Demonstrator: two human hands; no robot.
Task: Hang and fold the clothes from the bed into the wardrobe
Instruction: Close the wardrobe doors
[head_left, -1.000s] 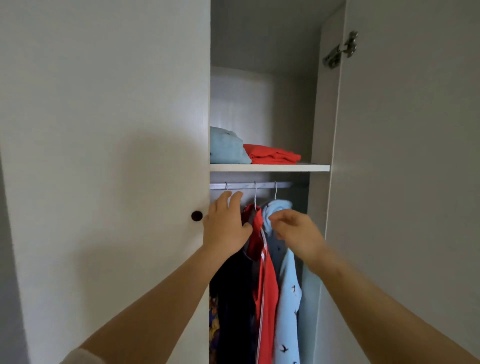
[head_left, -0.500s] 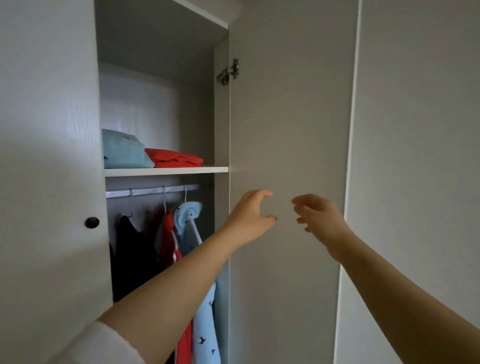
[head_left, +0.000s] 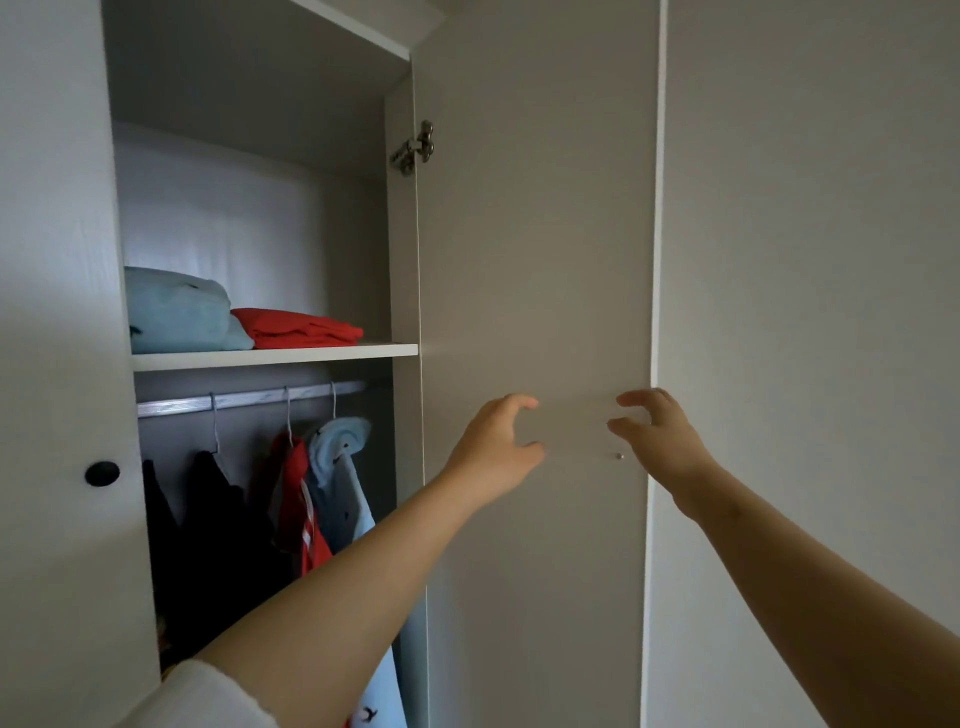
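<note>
Pale wardrobe (head_left: 249, 218); blue garment (head_left: 176, 312) and red garment (head_left: 296, 327) folded on shelf (head_left: 275, 356)

Head cam, single view – faces fwd at open wardrobe (head_left: 249, 208) – close up.

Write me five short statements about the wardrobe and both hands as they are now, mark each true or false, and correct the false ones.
1. A light blue folded garment and a red folded garment lie on the shelf. True.
2. The red folded garment lies left of the light blue one. False: it lies to its right.
3. The left hand holds a hanger. False: it holds nothing and is raised in front of the open door.
4. Three hanger hooks hang on the rail. True.
5. The right hand grips the black knob. False: the knob sits on the left door, far from it, and the right hand is empty.
</note>
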